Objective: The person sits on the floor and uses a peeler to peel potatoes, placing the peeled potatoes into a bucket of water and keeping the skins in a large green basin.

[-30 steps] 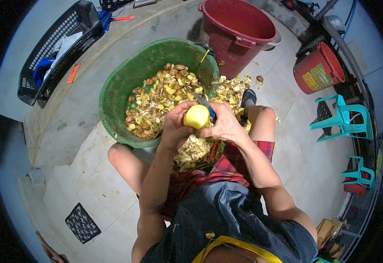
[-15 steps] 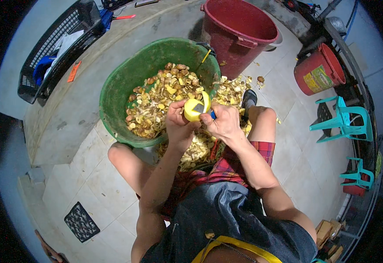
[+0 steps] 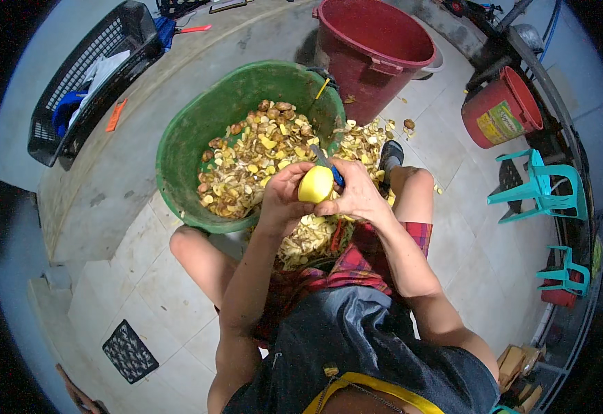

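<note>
My left hand [image 3: 284, 195] is closed round a peeled yellow potato [image 3: 316, 184], holding it in front of me. A blue-handled knife [image 3: 336, 177] is gripped in my right hand [image 3: 358, 190], its grey blade pointing up and away beyond the potato. The right fingertips also touch the potato's near right side. Just beyond both hands stands a green tub [image 3: 172, 165] with brown-skinned potatoes [image 3: 285, 107], peels and yellow slices inside. Another heap of pale peelings [image 3: 307, 239] lies under my wrists, between my legs.
A large red bin [image 3: 377, 41] stands behind the tub, with scattered peelings [image 3: 360, 145] beside it. At right are a smaller red bucket [image 3: 522, 103] and turquoise stools [image 3: 570, 190]. A black crate [image 3: 101, 62] and an orange cutter [image 3: 116, 115] rest on the ledge at left.
The knife blade has left the potato's face and now points away. The strip of peel hanging from the potato is gone, and the potato has been turned in my fingers.
</note>
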Motion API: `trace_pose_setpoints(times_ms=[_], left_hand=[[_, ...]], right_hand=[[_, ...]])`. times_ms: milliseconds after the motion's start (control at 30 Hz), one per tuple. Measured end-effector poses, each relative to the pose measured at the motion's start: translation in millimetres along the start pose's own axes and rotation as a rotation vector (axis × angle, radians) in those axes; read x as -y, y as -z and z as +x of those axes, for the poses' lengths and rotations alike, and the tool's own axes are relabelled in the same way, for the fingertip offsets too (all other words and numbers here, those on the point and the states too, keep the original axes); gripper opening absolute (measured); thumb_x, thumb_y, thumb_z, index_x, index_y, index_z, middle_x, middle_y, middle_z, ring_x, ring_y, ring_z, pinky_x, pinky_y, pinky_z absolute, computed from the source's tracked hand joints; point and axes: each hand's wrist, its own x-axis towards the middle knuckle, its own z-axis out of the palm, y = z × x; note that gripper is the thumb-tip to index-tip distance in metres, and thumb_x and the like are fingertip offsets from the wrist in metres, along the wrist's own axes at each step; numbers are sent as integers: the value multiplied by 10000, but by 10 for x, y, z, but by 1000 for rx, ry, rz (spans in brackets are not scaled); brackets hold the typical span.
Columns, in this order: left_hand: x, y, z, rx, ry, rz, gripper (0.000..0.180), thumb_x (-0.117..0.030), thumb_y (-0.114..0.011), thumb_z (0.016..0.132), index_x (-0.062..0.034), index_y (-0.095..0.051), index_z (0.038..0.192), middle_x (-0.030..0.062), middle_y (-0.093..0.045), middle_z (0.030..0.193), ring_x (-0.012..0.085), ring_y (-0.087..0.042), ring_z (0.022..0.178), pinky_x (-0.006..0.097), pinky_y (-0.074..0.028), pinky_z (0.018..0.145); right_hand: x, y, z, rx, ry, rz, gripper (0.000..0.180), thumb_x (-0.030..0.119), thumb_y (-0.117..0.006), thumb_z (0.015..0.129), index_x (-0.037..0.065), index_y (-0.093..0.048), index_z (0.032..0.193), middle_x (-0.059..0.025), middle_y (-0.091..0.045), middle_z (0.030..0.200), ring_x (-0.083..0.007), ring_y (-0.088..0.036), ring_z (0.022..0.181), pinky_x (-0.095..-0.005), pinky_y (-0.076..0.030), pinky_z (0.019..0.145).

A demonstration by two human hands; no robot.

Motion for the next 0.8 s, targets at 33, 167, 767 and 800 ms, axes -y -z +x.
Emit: trace_pose_setpoints(times_ms=[33, 167, 767, 800], left_hand=[[-16, -26, -1, 4, 40, 21, 744, -123, -877, 627, 17, -468, 1233, 102, -612, 1137, 207, -610, 1055, 332, -507, 933], [15, 22, -16, 2, 85, 58, 796, -165, -898, 584, 32, -470, 1225, 104, -629, 1120, 214, -624, 1034, 341, -502, 937], [98, -36, -8, -135, -184, -2, 701, -12, -864, 641, 6, -457, 1211, 85, -576, 1119, 184, -589, 1056, 302, -520, 887], [99, -42, -6, -134, -144, -78, 706, -41, -869, 647, 5, -456, 1217, 83, -573, 1125, 183, -581, 1071, 305, -517, 893]], right_hand=[[-18, 2, -6, 6, 29, -16, 891, 784, -722, 508, -31, -604, 849, -99, -575, 657, -210, -544, 590, -361, -437, 583], [22, 35, -13, 91, 8, -86, 768, 660, -790, 521, -12, -661, 870, -119, -624, 675, -244, -597, 597, -357, -466, 591], [-131, -194, -102, -249, 205, -475, 597, 610, -610, 804, 19, -590, 725, -181, -553, 558, -370, -591, 531, -450, -472, 497], [-171, -179, -93, -232, 228, -393, 624, 638, -607, 796, 17, -596, 736, -171, -535, 538, -358, -575, 503, -441, -454, 483]])
